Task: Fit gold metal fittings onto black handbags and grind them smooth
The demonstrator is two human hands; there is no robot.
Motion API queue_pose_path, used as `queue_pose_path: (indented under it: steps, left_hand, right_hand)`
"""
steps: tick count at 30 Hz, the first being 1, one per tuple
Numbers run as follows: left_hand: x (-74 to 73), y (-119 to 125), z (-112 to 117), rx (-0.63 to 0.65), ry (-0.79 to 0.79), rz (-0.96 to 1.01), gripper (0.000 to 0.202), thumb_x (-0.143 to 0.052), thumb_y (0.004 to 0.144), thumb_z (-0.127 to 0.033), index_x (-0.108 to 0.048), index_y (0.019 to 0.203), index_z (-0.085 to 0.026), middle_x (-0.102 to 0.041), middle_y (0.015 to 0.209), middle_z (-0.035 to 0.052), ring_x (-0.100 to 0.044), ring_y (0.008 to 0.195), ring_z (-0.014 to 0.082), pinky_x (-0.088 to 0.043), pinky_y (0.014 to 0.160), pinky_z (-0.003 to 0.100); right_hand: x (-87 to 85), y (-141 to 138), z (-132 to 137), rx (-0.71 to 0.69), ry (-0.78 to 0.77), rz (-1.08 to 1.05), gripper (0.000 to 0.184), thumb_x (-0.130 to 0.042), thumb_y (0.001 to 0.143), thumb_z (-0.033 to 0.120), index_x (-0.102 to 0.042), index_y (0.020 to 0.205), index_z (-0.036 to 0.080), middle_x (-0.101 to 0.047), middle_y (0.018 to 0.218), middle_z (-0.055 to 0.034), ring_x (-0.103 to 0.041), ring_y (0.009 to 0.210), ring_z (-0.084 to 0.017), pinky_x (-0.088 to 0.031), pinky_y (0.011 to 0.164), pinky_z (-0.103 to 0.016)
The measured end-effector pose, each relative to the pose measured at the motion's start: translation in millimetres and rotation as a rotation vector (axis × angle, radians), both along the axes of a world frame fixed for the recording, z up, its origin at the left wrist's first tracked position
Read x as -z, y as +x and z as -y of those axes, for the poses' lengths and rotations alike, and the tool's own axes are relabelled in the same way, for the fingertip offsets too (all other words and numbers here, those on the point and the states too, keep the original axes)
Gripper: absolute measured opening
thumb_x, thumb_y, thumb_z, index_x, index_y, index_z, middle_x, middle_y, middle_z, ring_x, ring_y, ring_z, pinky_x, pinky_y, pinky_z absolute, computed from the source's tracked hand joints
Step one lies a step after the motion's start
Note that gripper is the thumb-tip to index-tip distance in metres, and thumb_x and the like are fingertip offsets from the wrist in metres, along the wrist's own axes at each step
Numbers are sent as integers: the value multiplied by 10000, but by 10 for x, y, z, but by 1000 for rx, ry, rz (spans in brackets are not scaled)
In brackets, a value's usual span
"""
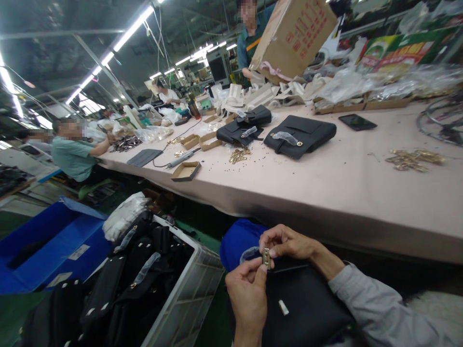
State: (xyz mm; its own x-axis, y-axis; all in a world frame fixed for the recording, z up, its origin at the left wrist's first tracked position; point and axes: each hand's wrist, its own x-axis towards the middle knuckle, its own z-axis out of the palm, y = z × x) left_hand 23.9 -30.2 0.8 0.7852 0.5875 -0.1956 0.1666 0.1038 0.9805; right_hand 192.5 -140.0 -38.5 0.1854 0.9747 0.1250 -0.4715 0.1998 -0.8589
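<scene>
Above my lap, my left hand pinches a small brass-coloured metal clasp plate between thumb and fingers. From the far side my right hand grips the same plate at its upper edge. Beneath both hands lies a black bag, its handle partly wrapped in clear plastic. A small white-and-metal piece rests on the bag's surface. Something blue shows behind my hands; what it is I cannot tell.
A grey crate full of black bags stands left, beside a blue box. On the cloth-covered table are black bags, gold-coloured hardware, a phone and a soldering-iron-like tool. A co-worker holds a carton.
</scene>
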Motion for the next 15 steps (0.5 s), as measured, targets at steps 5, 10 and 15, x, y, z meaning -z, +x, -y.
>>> queue_pose_path:
  steps: [5,10,15]
  left_hand:
    - [51,35,-29,-42,-31,-4,237,-839,752,-300,-838,908,-122,-820,769,126,-804,764,274,-649,782,333]
    - [73,18,-12,-77,-42,-1,264,-859,717,-293,-827,901,-107,-822,791,142,-793,732,255,-621,668,277]
    - [2,-11,-42,23,15,-36,344,-825,782,-371,-823,987,-94,-691,532,39,-564,408,110,-398,407,183]
  right_hand:
    - [-11,28,21,18,-4,43,314,-830,864,270,-754,1104,83,-782,892,-124,-745,738,-190,-587,743,-288]
    - [-213,-46,94,108,-76,175,296,-815,879,326,-776,1061,96,-763,850,-90,-713,716,-174,-572,712,-275]
    - [-498,-122,154,248,-107,391,243,-783,889,332,-798,979,106,-740,798,-69,-686,712,-177,-547,672,-258]
